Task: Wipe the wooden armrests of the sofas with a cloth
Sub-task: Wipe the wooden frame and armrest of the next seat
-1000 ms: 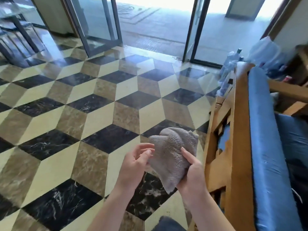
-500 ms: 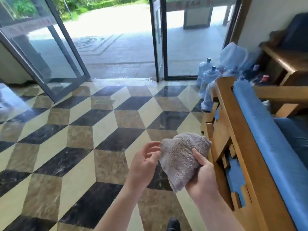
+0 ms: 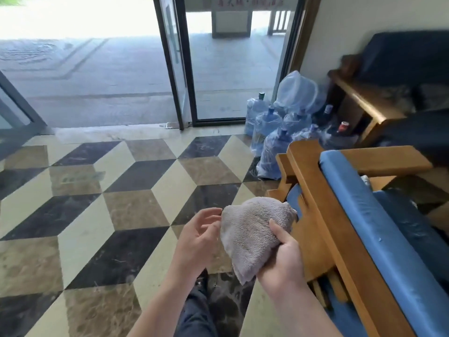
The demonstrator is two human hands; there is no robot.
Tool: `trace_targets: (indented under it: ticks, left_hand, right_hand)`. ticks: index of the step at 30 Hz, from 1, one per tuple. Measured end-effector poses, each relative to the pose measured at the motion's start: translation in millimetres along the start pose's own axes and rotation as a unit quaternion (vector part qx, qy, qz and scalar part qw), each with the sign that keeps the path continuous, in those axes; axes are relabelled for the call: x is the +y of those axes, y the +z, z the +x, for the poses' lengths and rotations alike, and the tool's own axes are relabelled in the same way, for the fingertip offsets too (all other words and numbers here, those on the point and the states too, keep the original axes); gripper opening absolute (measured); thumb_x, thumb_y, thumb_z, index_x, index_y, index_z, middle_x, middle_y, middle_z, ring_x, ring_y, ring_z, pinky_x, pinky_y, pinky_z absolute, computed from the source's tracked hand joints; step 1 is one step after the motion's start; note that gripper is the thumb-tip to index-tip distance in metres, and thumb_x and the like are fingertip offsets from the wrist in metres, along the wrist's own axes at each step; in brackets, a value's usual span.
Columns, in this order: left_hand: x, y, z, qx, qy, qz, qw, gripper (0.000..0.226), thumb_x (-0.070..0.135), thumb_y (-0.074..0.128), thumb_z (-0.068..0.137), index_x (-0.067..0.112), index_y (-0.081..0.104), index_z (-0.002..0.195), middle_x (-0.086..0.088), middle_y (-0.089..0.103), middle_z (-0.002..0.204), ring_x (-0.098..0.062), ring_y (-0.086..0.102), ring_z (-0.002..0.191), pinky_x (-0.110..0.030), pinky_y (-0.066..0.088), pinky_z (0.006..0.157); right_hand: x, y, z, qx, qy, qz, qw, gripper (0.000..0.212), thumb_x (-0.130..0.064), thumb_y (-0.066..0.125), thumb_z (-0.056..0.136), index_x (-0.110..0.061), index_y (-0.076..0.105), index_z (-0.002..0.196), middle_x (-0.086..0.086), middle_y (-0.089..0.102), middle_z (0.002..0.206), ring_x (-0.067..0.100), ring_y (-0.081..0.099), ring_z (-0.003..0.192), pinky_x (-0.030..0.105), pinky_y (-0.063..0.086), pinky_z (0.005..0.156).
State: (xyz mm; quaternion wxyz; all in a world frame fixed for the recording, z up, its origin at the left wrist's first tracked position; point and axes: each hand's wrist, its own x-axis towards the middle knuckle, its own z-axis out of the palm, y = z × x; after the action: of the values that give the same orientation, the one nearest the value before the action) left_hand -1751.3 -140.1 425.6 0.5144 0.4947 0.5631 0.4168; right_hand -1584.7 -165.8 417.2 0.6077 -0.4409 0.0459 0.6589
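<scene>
A grey-beige terry cloth (image 3: 252,232) is bunched in my right hand (image 3: 283,256), thumb over its right edge, just left of the nearest sofa. My left hand (image 3: 198,235) hovers open beside the cloth's left edge, fingertips close to it. The near sofa has a light wooden frame with a long top rail (image 3: 325,215), a blue cushion (image 3: 379,229) and a wooden armrest (image 3: 386,160) at its far end. A second, darker sofa with a wooden armrest (image 3: 362,96) stands at the back right.
Several blue water jugs in plastic wrap (image 3: 274,132) crowd the floor between the sofas and the open glass door (image 3: 177,62). The floor is glossy marble in a cube pattern (image 3: 116,203). My dark trouser leg (image 3: 196,310) shows at the bottom.
The view has tilted up and turned right, bringing the door, jugs and far sofa into sight. My hands and cloth keep the same pose, with the left fingers a little further off the cloth.
</scene>
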Motion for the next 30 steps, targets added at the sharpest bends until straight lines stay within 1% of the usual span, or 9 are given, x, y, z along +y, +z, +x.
trace_targets:
  ticks: [4,7,10,13,16,20,25,28,30]
  left_hand:
    - [18,-21,119,-0.051,-0.014,-0.003,0.999,0.032,0.012,0.063,0.099,0.042,0.076,0.101,0.015,0.078,0.103,-0.006,0.072,0.096,-0.034,0.058,0.085]
    - [31,-33,199,-0.068,-0.019,-0.004,0.997,0.03,0.01,0.06,0.1,0.035,0.076,0.104,0.015,0.078,0.1,-0.005,0.073,0.091,-0.028,0.057,0.078]
    - [43,-32,276,-0.086,-0.045,0.002,0.995,0.031,0.007,0.055,0.102,0.03,0.076,0.102,0.009,0.079,0.098,-0.011,0.074,0.088,-0.025,0.059,0.07]
    - [53,-15,344,-0.118,-0.036,0.027,0.992,0.027,0.012,0.055,0.103,0.03,0.075,0.104,0.007,0.079,0.1,-0.012,0.075,0.09,-0.032,0.061,0.079]
    - [62,11,408,-0.149,-0.021,0.049,0.987,0.024,0.014,0.058,0.102,0.031,0.074,0.105,0.01,0.079,0.101,-0.011,0.074,0.093,-0.036,0.061,0.084]
    - [75,59,502,-0.171,-0.007,0.068,0.983,0.025,0.014,0.06,0.101,0.035,0.074,0.103,0.015,0.078,0.101,-0.009,0.073,0.095,-0.037,0.06,0.085]
    - [103,134,609,-0.214,0.014,0.134,0.968,0.019,0.023,0.068,0.098,0.035,0.072,0.112,0.012,0.076,0.11,-0.008,0.072,0.097,-0.042,0.06,0.09]
    - [125,184,663,-0.266,0.042,0.17,0.948,0.021,0.031,0.07,0.096,0.036,0.07,0.116,0.018,0.074,0.114,-0.001,0.071,0.097,-0.031,0.06,0.086]
    - [135,217,693,-0.292,0.045,0.175,0.939,0.022,0.029,0.073,0.094,0.037,0.07,0.115,0.022,0.072,0.114,0.001,0.07,0.099,-0.02,0.058,0.08]
  right_hand:
    - [-12,69,78,0.044,0.001,0.013,0.999,0.037,-0.029,0.063,0.095,-0.006,0.068,0.123,0.023,0.079,0.109,0.041,0.072,0.107,0.055,0.051,0.103]
    - [-28,110,129,0.056,0.002,0.026,0.998,0.043,-0.027,0.069,0.084,-0.006,0.07,0.121,0.024,0.078,0.114,0.043,0.074,0.105,0.058,0.048,0.109]
    - [-51,140,175,0.06,-0.006,0.06,0.996,0.046,-0.027,0.071,0.08,-0.009,0.071,0.122,0.024,0.077,0.118,0.044,0.076,0.1,0.056,0.053,0.101]
    - [-78,159,219,0.049,-0.015,0.097,0.994,0.048,-0.026,0.07,0.081,-0.008,0.071,0.125,0.024,0.075,0.121,0.044,0.076,0.101,0.054,0.055,0.096]
    - [-106,182,269,0.034,-0.025,0.116,0.992,0.053,-0.024,0.066,0.081,-0.005,0.067,0.131,0.025,0.073,0.126,0.044,0.073,0.11,0.055,0.053,0.099]
    - [-153,201,352,0.007,-0.017,0.14,0.99,0.059,-0.023,0.062,0.084,-0.002,0.061,0.14,0.027,0.068,0.134,0.045,0.059,0.131,0.058,0.039,0.116]
    - [-223,218,446,-0.067,-0.02,0.188,0.98,0.057,-0.025,0.068,0.091,-0.005,0.059,0.143,0.027,0.061,0.144,0.047,0.054,0.137,0.062,0.035,0.12]
    - [-267,231,495,-0.101,-0.06,0.193,0.974,0.052,-0.02,0.072,0.089,-0.001,0.064,0.138,0.027,0.066,0.136,0.043,0.065,0.123,0.061,0.04,0.115]
    - [-297,239,521,-0.102,-0.079,0.192,0.973,0.056,-0.023,0.071,0.092,-0.001,0.06,0.142,0.028,0.062,0.141,0.044,0.06,0.13,0.061,0.035,0.119]
